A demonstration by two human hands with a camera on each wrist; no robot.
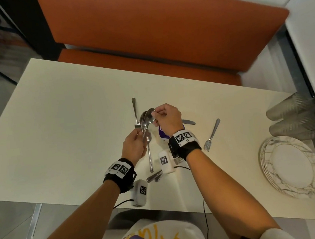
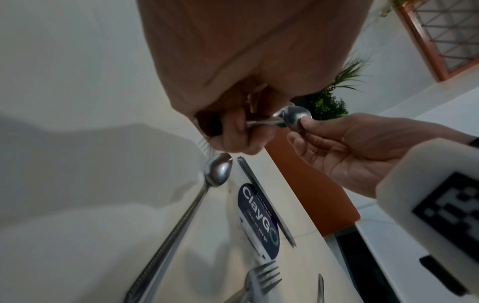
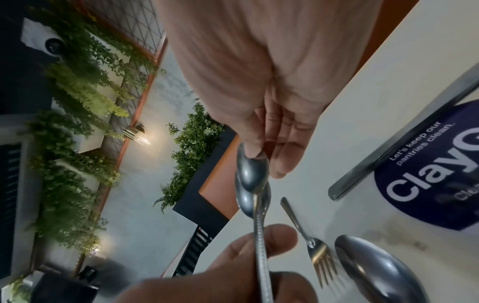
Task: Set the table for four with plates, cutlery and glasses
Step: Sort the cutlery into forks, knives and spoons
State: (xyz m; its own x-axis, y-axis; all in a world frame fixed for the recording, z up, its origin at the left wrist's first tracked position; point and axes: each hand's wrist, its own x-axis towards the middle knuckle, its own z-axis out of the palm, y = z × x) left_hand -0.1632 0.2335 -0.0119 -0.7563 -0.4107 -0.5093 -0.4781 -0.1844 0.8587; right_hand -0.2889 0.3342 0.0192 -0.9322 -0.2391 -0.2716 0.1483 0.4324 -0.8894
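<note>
Between both hands, above table [image 1: 58, 128]: two spoons [image 1: 146, 118] stuck together. Left hand [image 1: 134, 146] curls round handles. Right hand [image 1: 167, 118] pinches top spoon bowl, likely pulling one free for one seat. Under left hand: another spoon [image 1: 149, 154]. Beyond left hand: fork [image 1: 135, 111]. Far right of right hand: plates [image 1: 290, 166], glasses [image 1: 301, 118], waiting, not set out yet.

1. Head view: high above, facing down and forward over the table [image 1: 61, 116]; mid-distance.
2. Left wrist view: low over the tabletop, very near, facing along the left hand [image 2: 233, 131].
3. Right wrist view: equally near, along the right hand [image 3: 272, 127].
4. All three share the held spoons [image 1: 146, 118].
</note>
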